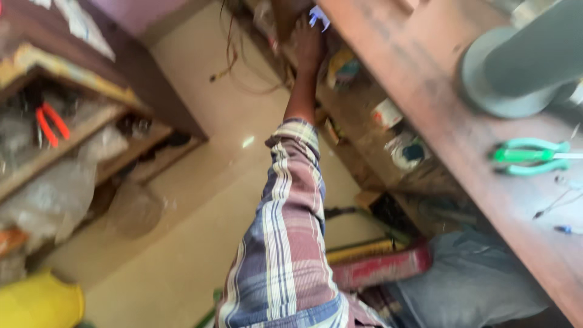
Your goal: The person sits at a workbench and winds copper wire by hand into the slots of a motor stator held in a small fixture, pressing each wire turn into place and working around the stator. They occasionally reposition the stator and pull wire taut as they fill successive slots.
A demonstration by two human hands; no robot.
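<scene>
While the arm in the plaid sleeve [285,243] stretches far out along the lower shelf [364,140] under the wooden surface [437,103], one hand [308,42] reaches the far end of that shelf, touching or about to touch a small pale blue and white thing [318,16]. Motion blur hides the fingers, so I cannot tell whether the grip is apart or closed on it, nor which hand this is; I take it for the left (a guess from how the sleeve enters). The other hand is out of view.

Nearer than the hand on the same shelf lie a yellow-green object [341,65], a small white roll like tape [386,113] and a white and dark tub [408,152]. On top of the surface, above the shelf, sit green-handled pliers [529,157] and a grey cylindrical base [516,73]. Across the floor from the shelf stands another rack holding orange-handled cutters [48,124].

The reach looks long and awkward. As I judge it, the forearm could sweep the roll or the yellow-green object off the shelf on the way back, and loose wires [234,58] hanging beside the hand could snag the fingers.
</scene>
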